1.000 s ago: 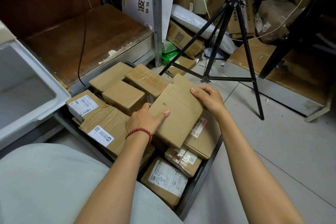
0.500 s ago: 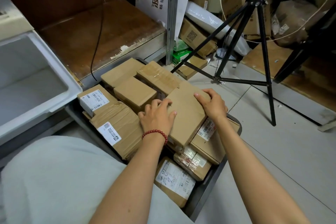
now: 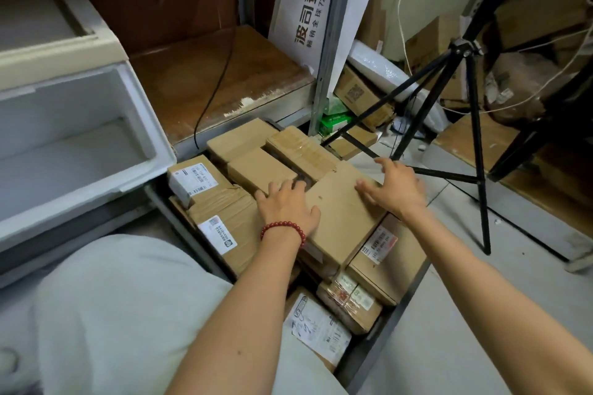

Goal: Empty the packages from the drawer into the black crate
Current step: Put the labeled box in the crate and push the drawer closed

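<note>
A black crate [image 3: 383, 329] on the floor holds several brown cardboard packages. On top of the pile lies a flat brown box [image 3: 340, 221]. My left hand [image 3: 287, 205], with a red bead bracelet at the wrist, rests with spread fingers on the box's left edge and the package beside it. My right hand [image 3: 396, 186] lies with straight fingers on the box's far right corner. Neither hand grips anything. The white drawer [image 3: 141, 125] stands pulled out at the left, and its visible inside is bare.
A black tripod [image 3: 479, 170] stands on the tiled floor right of the crate. A brown shelf board [image 3: 224, 80] with a black cable sits behind it. More boxes and a white wrapped parcel [image 3: 382, 72] pile up at the back. My grey-clad knee [image 3: 112, 314] is front left.
The flat box, held tilted in both hands a second ago, now lies flat on the pile in the crate. Both hands have loosened and rest on top of it.
</note>
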The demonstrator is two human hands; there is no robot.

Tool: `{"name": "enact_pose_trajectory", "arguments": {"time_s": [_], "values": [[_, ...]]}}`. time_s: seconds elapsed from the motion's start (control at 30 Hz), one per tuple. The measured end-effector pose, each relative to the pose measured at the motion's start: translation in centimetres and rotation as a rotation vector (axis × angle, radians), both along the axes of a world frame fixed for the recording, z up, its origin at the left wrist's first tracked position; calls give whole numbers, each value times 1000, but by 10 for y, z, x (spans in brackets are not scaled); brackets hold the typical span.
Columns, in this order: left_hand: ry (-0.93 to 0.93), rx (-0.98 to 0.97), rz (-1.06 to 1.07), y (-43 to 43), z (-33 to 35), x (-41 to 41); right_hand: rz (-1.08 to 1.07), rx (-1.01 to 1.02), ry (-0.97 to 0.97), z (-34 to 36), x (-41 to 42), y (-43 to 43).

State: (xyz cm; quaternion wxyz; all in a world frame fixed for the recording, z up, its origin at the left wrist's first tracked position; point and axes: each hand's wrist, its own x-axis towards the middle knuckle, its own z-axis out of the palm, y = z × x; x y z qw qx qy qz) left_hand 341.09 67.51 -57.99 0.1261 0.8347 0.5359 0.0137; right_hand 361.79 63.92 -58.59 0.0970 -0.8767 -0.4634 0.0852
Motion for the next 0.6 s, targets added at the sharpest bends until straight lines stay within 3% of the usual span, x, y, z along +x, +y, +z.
{"name": "enact_pose_trajectory", "arguments": {"time_s": [0.33,0.5,0.6], "values": [[-9,150,164,22,74,-73,307,-36,95,42,-103,41],[-12,386,267,35,129,-149,582,146,48,95,-177,67],[61,424,391,36,150,-221,711,274,62,123,-227,82]]}}
